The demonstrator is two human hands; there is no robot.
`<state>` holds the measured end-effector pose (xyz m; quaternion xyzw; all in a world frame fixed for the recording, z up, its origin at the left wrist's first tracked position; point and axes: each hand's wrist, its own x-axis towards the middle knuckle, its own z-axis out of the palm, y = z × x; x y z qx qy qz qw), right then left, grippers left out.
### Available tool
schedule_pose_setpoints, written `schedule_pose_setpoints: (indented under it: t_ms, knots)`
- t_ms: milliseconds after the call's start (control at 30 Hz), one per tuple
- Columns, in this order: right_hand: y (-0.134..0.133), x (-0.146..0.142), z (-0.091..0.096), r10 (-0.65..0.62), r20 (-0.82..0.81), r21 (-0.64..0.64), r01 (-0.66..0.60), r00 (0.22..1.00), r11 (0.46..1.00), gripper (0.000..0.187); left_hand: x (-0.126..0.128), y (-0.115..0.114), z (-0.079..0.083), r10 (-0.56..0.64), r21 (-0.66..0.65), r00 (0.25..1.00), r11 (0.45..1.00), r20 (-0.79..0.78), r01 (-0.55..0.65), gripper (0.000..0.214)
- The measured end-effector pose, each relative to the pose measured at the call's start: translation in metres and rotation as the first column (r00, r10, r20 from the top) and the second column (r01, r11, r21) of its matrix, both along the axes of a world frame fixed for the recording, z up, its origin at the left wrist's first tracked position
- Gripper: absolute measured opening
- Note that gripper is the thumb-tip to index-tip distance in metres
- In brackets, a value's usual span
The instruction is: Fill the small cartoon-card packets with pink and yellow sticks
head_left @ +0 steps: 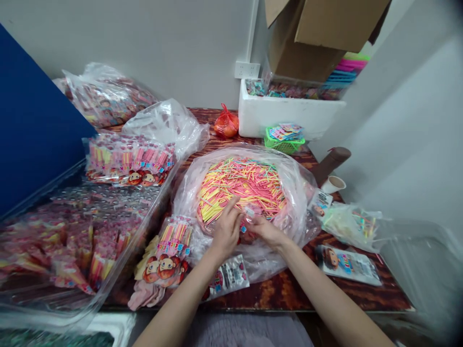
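My left hand is over the near edge of a large clear bag, its fingers stretched out and apart beside a small printed plastic packet. Whether it touches the packet I cannot tell. My right hand pinches that packet from the right. Thin pink, yellow and green sticks fill the open bag just beyond both hands. Left of my left hand lies a filled packet of sticks with cartoon heads. An unfilled silvery packet lies under my left forearm.
A clear tray on the left holds many filled packets. Behind stand a white foam box, a green basket and a red bag. A paper cup, brown bottle and flat packet are at the right.
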<state>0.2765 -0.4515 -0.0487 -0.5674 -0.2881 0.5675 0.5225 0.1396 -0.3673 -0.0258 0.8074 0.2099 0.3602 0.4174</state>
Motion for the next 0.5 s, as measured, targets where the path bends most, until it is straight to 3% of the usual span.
schedule_pose_setpoints:
  t_ms: [67, 133, 267, 367, 500]
  knots:
    - [-0.001, -0.009, -0.002, -0.049, 0.073, 0.028, 0.047, 0.996, 0.999, 0.022, 0.007, -0.004, -0.002, -0.128, 0.004, 0.99, 0.992, -0.054, 0.128, 0.023]
    - [-0.002, -0.012, -0.004, -0.096, 0.164, 0.091, 0.082, 0.982, 0.992, 0.018, 0.008, -0.007, -0.005, -0.169, -0.037, 0.982, 0.985, -0.079, 0.167, 0.024]
    - [-0.01, -0.013, -0.015, -0.211, 0.349, 0.215, 0.141, 0.913, 0.966, 0.017, -0.007, -0.004, -0.007, 0.033, -0.24, 0.999, 0.97, 0.012, -0.029, 0.022]
    - [-0.02, -0.018, -0.026, -0.273, 0.488, 0.248, 0.168, 0.829, 0.954, 0.016, -0.025, 0.003, -0.008, 0.167, -0.426, 0.986, 0.894, 0.025, -0.141, 0.023]
    - [-0.028, -0.025, -0.028, -0.321, 0.506, 0.308, 0.179, 0.801, 0.934, 0.017, -0.047, 0.007, -0.012, 0.26, -0.515, 0.965, 0.826, -0.01, -0.228, 0.024]
